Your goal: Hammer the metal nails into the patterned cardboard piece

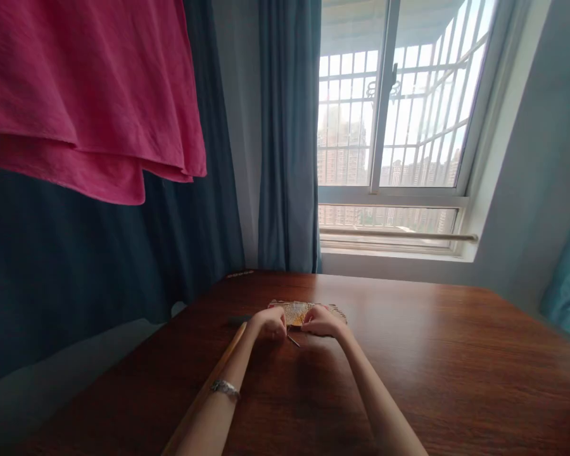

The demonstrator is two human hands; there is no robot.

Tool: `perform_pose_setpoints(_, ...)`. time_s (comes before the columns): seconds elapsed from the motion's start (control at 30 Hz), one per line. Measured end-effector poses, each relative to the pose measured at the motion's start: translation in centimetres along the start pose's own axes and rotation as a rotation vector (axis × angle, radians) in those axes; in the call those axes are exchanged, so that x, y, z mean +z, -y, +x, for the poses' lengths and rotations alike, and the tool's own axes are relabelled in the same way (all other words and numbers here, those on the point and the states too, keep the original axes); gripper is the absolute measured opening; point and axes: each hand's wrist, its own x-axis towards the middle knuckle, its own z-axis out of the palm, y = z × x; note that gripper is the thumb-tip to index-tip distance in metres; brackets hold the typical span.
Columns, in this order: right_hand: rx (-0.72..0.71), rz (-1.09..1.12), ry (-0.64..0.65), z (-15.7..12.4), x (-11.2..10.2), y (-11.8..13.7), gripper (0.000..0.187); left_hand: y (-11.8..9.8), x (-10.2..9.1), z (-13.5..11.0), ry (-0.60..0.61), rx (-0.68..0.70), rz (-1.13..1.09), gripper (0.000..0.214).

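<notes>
A small tan woven piece point(298, 311) lies on the brown wooden table point(456, 367), far out in front of me. My left hand point(268, 325) is closed at its left edge, and a thin metal needle or hook point(293, 341) sticks out from beside that hand. My right hand point(322, 322) is closed on the piece's right part, fingers curled over it. Both hands rest on the tabletop, almost touching each other. A silver bracelet point(225, 388) sits on my left wrist.
A pink cloth point(90, 95) hangs at the upper left in front of dark blue curtains point(180, 209). A barred window point(394, 126) stands behind the table. A small dark object point(239, 320) lies left of my left hand, and a dark strip point(240, 274) lies near the table's far edge.
</notes>
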Motion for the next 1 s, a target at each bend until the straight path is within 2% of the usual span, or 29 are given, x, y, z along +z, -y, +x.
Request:
perform_pose_setpoints(0.07,-0.043,-0.018,0.121,-0.5,1.1,0.9,0.009,0.4,0.0,-0.2,0.056,-0.090,0.071,0.012)
perform_pose_setpoints(0.17,-0.101,-0.055,0.203,-0.8,2.7,2.1,0.007,0.7,-0.3,-0.3,0.035,-0.147,0.125,0.020)
perform_pose_setpoints(0.33,-0.136,-0.118,0.198,-0.7,3.8,2.7,0.012,0.8,-0.6,-0.4,0.043,-0.179,0.109,0.027)
perform_pose_setpoints(0.5,-0.130,-0.146,0.098,-0.3,2.3,1.7,0.026,1.3,-0.6,-0.5,0.003,-0.162,0.064,0.021)
perform_pose_setpoints(0.6,-0.083,-0.163,-0.053,0.1,0.6,0.4,0.030,0.7,-0.3,-0.2,-0.159,-0.031,0.036,0.015)
perform_pose_setpoints(0.77,0.025,-0.171,-0.332,0.6,-0.8,-2.2,0.026,-1.9,1.7,1.9,-0.615,0.326,-0.114,0.022)
perform_pose_setpoints(0.87,0.025,-0.156,-0.395,0.7,-0.2,-3.1,0.020,-2.8,3.6,3.6,-0.704,0.394,-0.215,0.027)
perform_pose_setpoints(1.0,-0.035,-0.146,-0.392,0.6,1.1,-3.4,0.013,-2.7,5.5,5.3,-0.763,0.435,-0.169,0.027)
